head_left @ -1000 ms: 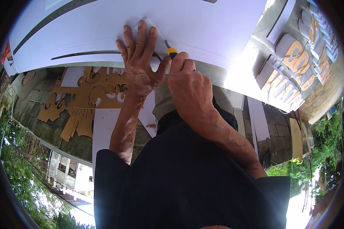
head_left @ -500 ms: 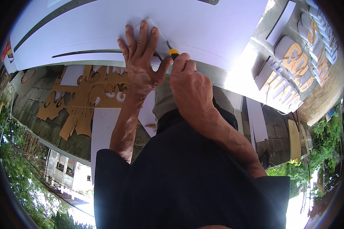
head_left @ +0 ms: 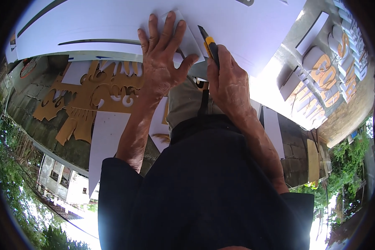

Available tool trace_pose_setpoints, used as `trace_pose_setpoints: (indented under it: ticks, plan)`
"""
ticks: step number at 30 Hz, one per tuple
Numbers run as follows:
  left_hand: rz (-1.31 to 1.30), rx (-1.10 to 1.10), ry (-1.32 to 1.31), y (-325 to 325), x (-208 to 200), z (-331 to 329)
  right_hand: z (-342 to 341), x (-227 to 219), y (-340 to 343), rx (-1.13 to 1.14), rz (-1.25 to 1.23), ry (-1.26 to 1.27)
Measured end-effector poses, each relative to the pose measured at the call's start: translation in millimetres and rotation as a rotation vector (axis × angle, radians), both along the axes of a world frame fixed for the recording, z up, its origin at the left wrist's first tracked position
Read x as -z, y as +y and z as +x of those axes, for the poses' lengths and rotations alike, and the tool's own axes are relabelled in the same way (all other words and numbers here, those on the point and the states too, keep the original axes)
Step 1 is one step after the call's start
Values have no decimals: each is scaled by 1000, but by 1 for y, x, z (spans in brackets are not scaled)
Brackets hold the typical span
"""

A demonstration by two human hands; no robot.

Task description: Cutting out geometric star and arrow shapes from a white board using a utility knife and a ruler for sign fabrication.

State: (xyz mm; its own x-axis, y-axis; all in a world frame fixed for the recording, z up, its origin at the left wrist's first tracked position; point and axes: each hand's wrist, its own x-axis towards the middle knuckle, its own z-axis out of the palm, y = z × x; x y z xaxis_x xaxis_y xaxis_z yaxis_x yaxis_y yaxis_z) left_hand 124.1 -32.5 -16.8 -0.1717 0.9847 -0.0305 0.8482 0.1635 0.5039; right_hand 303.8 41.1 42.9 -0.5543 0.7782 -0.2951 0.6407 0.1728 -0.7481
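Observation:
My left hand (head_left: 162, 62) lies flat with its fingers spread over a pale, straight-edged flat piece (head_left: 190, 41) on a large white sheet (head_left: 112, 25). Most of that piece is under the fingers, and its right edge shows beside them. In my right hand (head_left: 232, 79) is a yellow and black utility knife (head_left: 211, 46). Its dark blade points away from me and a little left, to the right of the pale piece. I cannot tell whether the tip touches the sheet. Left of my left hand runs a long, thin, dark curved shape (head_left: 100, 41) along the sheet.
Brown cut-out panels with scroll shapes (head_left: 81, 93) lie below the near edge at left, with white boards (head_left: 106, 133) by them. On the right are a narrow white strip (head_left: 312, 33) and several cut-out shapes (head_left: 321, 68). A dark curved band (head_left: 39, 16) crosses the far left.
The knife has moved right, away from the pale piece's edge, and its blade now shows plainly. My left hand stays flat on the piece; the whole view has shifted slightly.

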Motion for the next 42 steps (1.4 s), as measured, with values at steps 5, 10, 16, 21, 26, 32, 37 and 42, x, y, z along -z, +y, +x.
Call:
trace_pose_setpoints:
  ticks: [5, 10, 16, 21, 26, 32, 37, 42]
  plan:
    - [17, -7, -20, 1, -2, 0, -3, 11, -6, -80, 11, -16]
    - [14, -15, -33, 1, -4, 1, -6, 16, -6, -88, 62, -16]
    - [18, -63, -95, 2, -6, 3, -9, 18, -6, -104, 86, -24]
    - [21, -33, -66, 0, -4, 1, -10, 19, -8, -122, 113, -60]
    - [8, -36, -76, 0, -5, 1, -12, 18, -11, -143, 130, -114]
    - [20, -64, -124, 1, -8, 3, -25, 5, -16, -194, 228, -280]
    - [27, -62, -111, 3, -6, 2, -37, -10, -10, -256, 188, -429]
    - [17, -64, -93, 1, -5, 1, -39, -18, -2, -272, 130, -415]
